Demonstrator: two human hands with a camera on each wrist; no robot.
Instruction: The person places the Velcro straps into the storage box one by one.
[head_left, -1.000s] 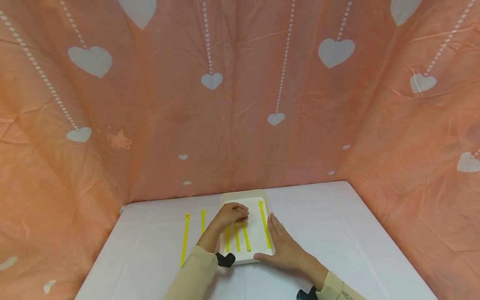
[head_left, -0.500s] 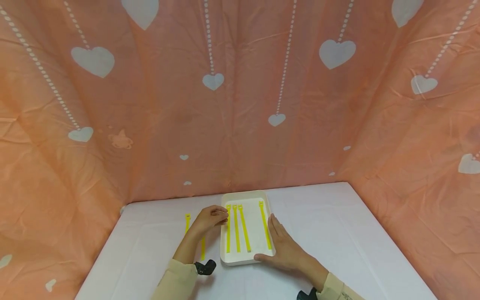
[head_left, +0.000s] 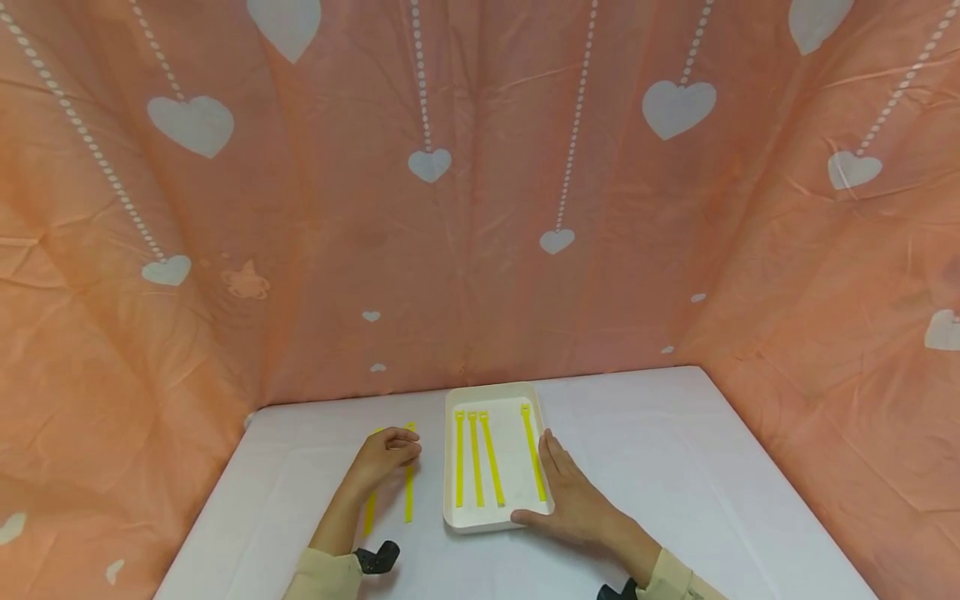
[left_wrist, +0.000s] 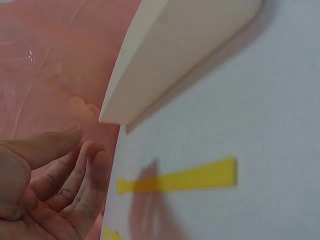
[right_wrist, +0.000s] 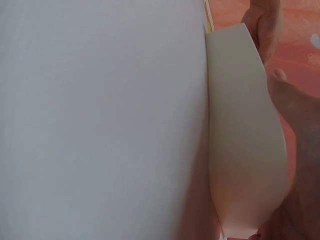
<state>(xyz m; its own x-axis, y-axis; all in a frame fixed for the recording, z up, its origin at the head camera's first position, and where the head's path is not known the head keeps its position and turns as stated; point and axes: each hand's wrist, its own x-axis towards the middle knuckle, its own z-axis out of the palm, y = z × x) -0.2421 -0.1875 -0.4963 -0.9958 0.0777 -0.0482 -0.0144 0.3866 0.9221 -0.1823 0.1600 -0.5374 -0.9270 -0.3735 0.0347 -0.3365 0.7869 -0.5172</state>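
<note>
1. Your pale rectangular tray [head_left: 515, 467] sits on the white tabletop [head_left: 660, 450]; take its middle as the clock's centre, with 12 toward the heart-printed backdrop [head_left: 495, 275].
2. Inside the tray, toward 9 o'clock, you have three flat yellow straps: the first strap [head_left: 460, 458], the second strap [head_left: 476, 458] and the third strap [head_left: 492, 458], the third slanting from 11 toward 5.
3. The fourth strap [head_left: 534, 454] lies in the tray along its 3 o'clock wall, apart from those three. All four have their slotted heads toward 12.
4. Your left hand [head_left: 384, 457] hovers above the tabletop at 9 o'clock, well apart from the tray, its fingers loosely bent and the thumb held out.
5. Beneath that hand, partly hidden by it, two more yellow straps lie on the tabletop: the inner strap [head_left: 409, 496] nearer the tray, the outer strap [head_left: 371, 515] farther out.
6. Your right hand [head_left: 573, 500] is at 4 o'clock, fingers straight and pressed together along the tray's outer side, thumb spread to the near edge around 5.
</note>
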